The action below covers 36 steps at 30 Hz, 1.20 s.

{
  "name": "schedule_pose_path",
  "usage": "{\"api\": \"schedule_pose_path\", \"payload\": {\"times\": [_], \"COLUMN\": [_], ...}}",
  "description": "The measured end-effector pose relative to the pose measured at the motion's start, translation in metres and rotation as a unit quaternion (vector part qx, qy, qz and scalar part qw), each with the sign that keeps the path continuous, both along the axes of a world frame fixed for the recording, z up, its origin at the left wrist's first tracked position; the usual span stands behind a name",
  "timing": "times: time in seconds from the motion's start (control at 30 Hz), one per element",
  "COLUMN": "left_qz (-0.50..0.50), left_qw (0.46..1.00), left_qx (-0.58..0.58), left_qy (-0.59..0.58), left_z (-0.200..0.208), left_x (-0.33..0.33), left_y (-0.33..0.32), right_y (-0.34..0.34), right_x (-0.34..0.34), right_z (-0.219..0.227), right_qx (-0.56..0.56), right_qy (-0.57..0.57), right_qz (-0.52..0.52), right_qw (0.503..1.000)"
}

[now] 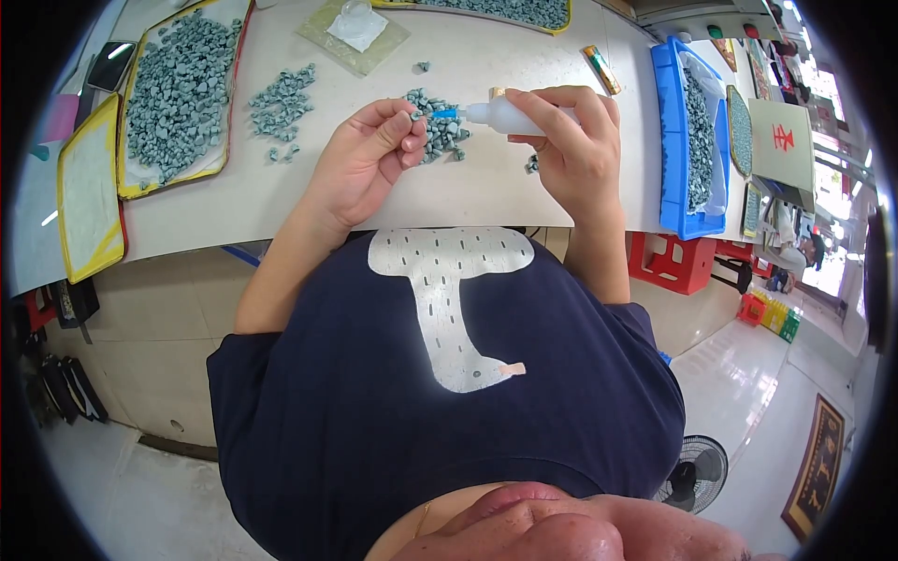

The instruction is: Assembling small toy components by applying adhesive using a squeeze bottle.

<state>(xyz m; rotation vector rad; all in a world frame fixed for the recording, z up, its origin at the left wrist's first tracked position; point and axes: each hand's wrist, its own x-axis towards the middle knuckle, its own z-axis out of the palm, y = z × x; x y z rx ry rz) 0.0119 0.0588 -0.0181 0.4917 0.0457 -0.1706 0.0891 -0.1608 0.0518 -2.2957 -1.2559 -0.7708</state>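
View: head; clock directions run from the picture's centre.
Left hand: (369, 150) at eleven o'clock, fingertips pinched narrow on a small grey-green piece (417, 116).
Right hand: (575, 131) at one o'clock, wrapped around a white squeeze bottle (513, 118); its contents I cannot tell.
Blue tip: (445, 113) points to nine o'clock, close to the piece; whether they touch I cannot tell.
Loose heaps: grey-green pieces on the counter (468, 201), one heap (444, 140) behind the tip at twelve, another (281, 98) towards ten.
Large tray: (192, 175) at ten, pale-lined, spread with pieces.
Yellow-edged tray: (89, 201) nearer nine, pale inside.
Blue bin: (669, 140) at two, holding pieces and clear plastic (718, 140).
Far tray: (568, 19) at twelve, holding pieces.
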Motion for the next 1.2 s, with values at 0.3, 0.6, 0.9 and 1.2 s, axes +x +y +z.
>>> {"api": "schedule_pose_path", "payload": {"times": [0.3,0.6,0.9,1.2], "left_qz": [-0.008,-0.028,-0.037,-0.033], "left_qw": [1.0,1.0,0.999,0.999], "left_qx": [0.003,0.003,-0.001,-0.023], "left_qy": [-0.001,-0.004,0.004,-0.017], "left_z": [-0.001,0.005,0.005,0.0], "left_x": [0.0,0.002,0.001,0.0], "left_y": [0.0,-0.011,-0.008,-0.008], "right_y": [-0.005,0.004,-0.045,-0.046], "right_x": [0.027,0.062,0.058,0.056], "right_z": [-0.031,-0.069,-0.022,-0.039], "right_qx": [0.303,0.269,0.137,-0.064], "right_qy": [0.333,0.462,0.346,0.295], "right_qz": [0.008,0.016,-0.188,-0.244], "right_qw": [0.893,0.845,0.909,0.921]}}
